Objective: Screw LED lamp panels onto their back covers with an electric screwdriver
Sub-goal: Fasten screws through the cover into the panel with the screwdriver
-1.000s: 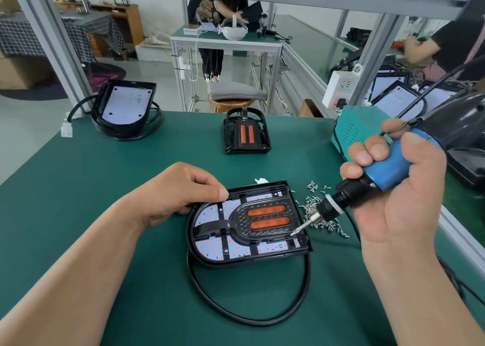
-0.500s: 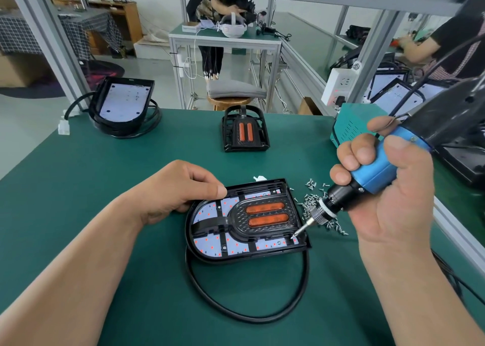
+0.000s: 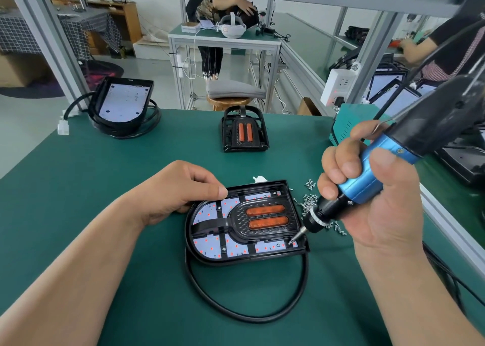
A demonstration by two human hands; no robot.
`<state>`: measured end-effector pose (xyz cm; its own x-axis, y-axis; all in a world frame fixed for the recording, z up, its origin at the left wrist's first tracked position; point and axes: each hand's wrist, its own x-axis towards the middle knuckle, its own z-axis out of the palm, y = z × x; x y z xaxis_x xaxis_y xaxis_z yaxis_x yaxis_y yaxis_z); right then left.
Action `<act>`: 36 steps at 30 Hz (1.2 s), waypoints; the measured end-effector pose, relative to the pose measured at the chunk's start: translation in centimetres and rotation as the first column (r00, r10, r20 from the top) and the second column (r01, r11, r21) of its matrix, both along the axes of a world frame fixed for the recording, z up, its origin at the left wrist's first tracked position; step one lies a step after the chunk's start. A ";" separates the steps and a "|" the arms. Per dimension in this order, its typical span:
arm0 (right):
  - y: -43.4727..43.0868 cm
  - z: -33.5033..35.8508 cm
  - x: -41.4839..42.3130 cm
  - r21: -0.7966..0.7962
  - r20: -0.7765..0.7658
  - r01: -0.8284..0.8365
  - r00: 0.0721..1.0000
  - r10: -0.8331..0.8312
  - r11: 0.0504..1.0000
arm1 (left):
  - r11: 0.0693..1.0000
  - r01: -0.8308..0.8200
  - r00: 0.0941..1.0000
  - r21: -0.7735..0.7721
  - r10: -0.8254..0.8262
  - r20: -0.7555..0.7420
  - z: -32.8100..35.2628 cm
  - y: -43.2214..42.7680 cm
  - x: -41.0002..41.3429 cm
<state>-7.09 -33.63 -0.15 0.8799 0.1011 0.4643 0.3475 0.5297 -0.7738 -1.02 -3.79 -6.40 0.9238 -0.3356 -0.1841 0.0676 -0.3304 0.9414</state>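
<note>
Head view: the right hand (image 3: 380,201) wraps its fingers round the blue electric screwdriver (image 3: 367,178), its bit on the near right corner of the LED lamp panel (image 3: 210,246), which lies in its back cover (image 3: 262,259) mid-bench (image 3: 105,188). The left hand (image 3: 181,191), fingers curled, grips the cover's far left rim. A mark on the screwdriver's collar is too small to read.

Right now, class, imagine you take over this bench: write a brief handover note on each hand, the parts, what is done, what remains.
Left hand holds the far-left rim of the lamp assembly, steadying it on the table.
Right hand grips the electric screwdriver, bit tip at the assembly's near-right corner.
Loose screws lie just right of the assembly.
Done: cover seated over the LED panel.
Left: this corner's screw; other screw points are too small to confirm; then probably the spare cover and second panel farther back.
</note>
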 end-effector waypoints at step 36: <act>-6.3 0.5 1.6 0.035 -0.133 0.370 0.922 -0.363 0.928 | 0.999 -0.008 0.999 -0.036 0.007 -0.040 0.4 -0.3 -0.4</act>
<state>-5.49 -39.93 0.31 0.9004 -0.2630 0.3465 0.4309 0.4289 -0.7940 -1.41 -4.09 -5.99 0.9185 -0.3359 -0.2086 0.1076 -0.2954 0.9493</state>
